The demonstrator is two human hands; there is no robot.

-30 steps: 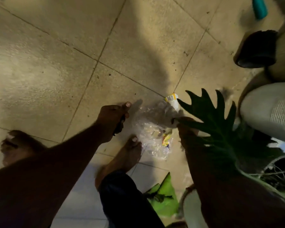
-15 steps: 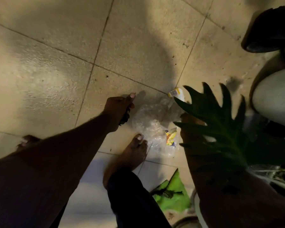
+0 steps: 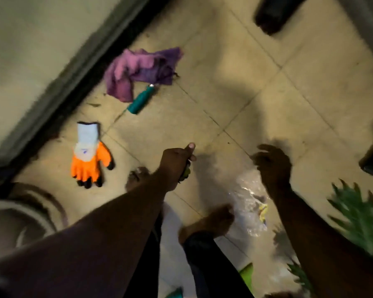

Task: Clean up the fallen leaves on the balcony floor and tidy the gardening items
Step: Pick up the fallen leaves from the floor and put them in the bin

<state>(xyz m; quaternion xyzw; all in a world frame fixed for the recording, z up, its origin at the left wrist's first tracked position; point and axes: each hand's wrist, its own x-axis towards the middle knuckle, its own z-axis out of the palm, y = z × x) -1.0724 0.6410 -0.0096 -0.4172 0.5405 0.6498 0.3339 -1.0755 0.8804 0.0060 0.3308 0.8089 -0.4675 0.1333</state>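
Floor: you are standing barefoot on pale square balcony tiles with dark grout lines, dimly lit, a dark door track running along the upper left.
Step in hand: judging by the layout, you are part-way through gathering; loose items still lie on the tiles, so tidying is far from done.
Left hand: your left hand is curled tight round a small dark object with a greenish tint, thumb up; blur keeps me from saying what it is.
Right hand: your right hand hovers above the floor, fingers loosely spread and gripping nothing.
Plastic bag: the clear plastic bag lies crumpled on the tiles just below your right hand and beside your foot, thin, glossy and wrinkled, with a yellow scrap inside.
Glove: the glove lies flat, well left of your left hand; knitted pale cuff, orange rubbery palm, dark fingertips.
Cloth: a purple cloth sits bunched near the door track, soft and fuzzy.
Tool: a teal-handled tool lies just beside the cloth, its handle smooth and cylindrical, the working end too small to read.
Plant: broad lobed green leaves crowd your right arm.
Next move: probably reach down for the bag; thin film calls for a pinch at a fold, not a flat press.
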